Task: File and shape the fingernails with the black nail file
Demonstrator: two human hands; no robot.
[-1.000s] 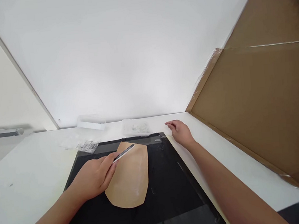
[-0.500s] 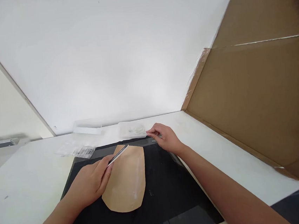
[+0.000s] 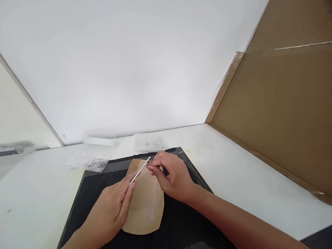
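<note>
A thin flat piece with a white edge [image 3: 141, 170] is pinched between the thumb and fingers of my left hand [image 3: 113, 206]; it slants up to the right. At its upper tip is my right hand [image 3: 172, 174], thumb and fingertips pressed together; whatever they hold is too small or hidden to make out. Beneath both hands lies a tan sheet [image 3: 147, 216] with cut corners and a glossy patch. The sheet rests on a black mat [image 3: 98, 187].
A clear shallow tray [image 3: 148, 142] with small pale contents stands behind the mat. Left of it are a clear plastic box [image 3: 99, 140] and a clear bag with a printed label [image 3: 96, 165]. A cardboard panel [image 3: 288, 116] rises along the right of the white table [image 3: 25, 216].
My right hand has come from beside the clear tray, leftward and nearer, to the tip of the thin piece. My left hand has turned that piece so its white edge faces me.
</note>
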